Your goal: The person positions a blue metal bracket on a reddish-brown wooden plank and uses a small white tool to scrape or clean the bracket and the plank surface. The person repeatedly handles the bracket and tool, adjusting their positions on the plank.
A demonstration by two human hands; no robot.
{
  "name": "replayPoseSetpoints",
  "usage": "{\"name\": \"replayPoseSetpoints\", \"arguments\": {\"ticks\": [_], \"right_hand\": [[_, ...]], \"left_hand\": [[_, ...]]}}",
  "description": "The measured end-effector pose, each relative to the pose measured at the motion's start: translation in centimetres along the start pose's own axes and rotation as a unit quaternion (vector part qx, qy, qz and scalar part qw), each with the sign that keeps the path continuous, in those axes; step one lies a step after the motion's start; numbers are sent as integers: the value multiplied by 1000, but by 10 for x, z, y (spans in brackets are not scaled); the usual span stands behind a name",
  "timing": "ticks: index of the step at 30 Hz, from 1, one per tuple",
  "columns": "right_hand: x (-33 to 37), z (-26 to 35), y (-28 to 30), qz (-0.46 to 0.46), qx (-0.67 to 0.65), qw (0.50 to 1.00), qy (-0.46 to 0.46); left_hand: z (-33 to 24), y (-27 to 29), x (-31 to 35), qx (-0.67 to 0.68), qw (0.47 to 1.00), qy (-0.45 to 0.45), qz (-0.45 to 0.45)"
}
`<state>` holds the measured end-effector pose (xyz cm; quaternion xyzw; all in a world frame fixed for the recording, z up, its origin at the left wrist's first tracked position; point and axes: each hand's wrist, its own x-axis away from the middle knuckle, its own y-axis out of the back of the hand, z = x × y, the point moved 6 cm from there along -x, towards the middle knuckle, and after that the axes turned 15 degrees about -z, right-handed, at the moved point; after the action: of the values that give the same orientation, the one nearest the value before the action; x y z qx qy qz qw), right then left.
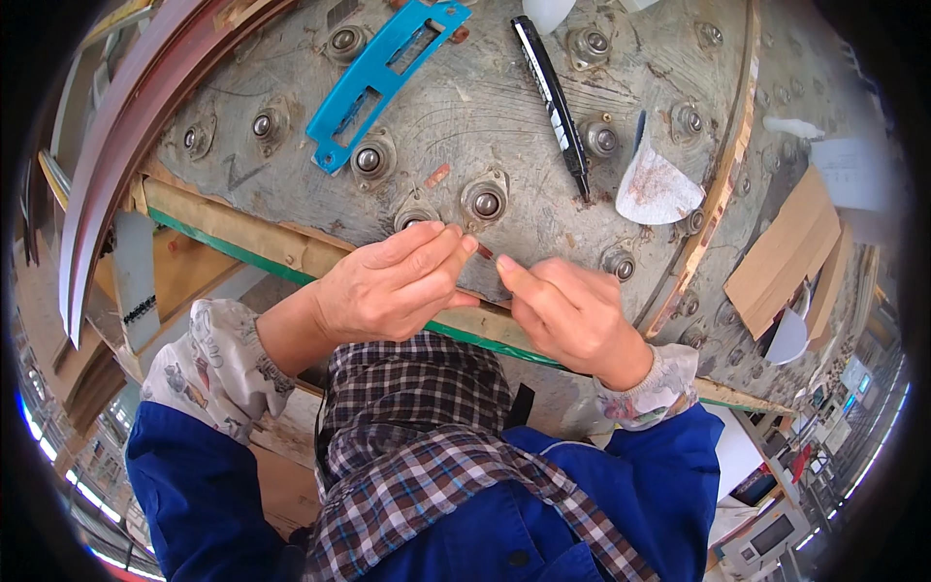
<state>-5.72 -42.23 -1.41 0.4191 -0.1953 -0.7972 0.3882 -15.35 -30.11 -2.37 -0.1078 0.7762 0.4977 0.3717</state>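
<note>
Close together over the near edge of the grey worktable (465,87), both hands are closed in a pinch. Between their fingertips shows a small, thin reddish-brown piece (485,251); its exact kind is too small to make out. My left hand (393,281) holds one end with the thumb side hidden from above. At the other end, my right hand (572,310) grips with thumb and forefinger. A similar small reddish scrap (438,175) lies on the table just beyond. Beside it sits a metal ball roller (484,200).
A blue plate with rectangular cut-outs (373,97) lies far left of centre, a black marker (553,102) far right of centre. Nearby rests a dusty, curled white sheet (659,189). Long reddish-brown profiles (136,136) stretch along the left; cardboard (786,252) lies at right.
</note>
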Motion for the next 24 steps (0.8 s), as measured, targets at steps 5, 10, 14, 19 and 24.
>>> {"name": "replayPoseSetpoints", "arguments": {"ticks": [5,10,14,19,24], "right_hand": [[1,-1,4,-10,-2,1000,-16],[1,-3,6,-61,-13,997,-37],[-2,-2,2,-50,-12,998,-42],[-3,-2,-1,-47,-3,998,-31],[-3,-1,-4,-41,11,999,-24]], "left_hand": [[4,1,1,21,999,37,5],[5,1,1,26,998,59,-5],[6,2,1,38,997,63,-9],[6,1,3,42,997,70,-14],[6,1,4,44,996,72,-23]]}}
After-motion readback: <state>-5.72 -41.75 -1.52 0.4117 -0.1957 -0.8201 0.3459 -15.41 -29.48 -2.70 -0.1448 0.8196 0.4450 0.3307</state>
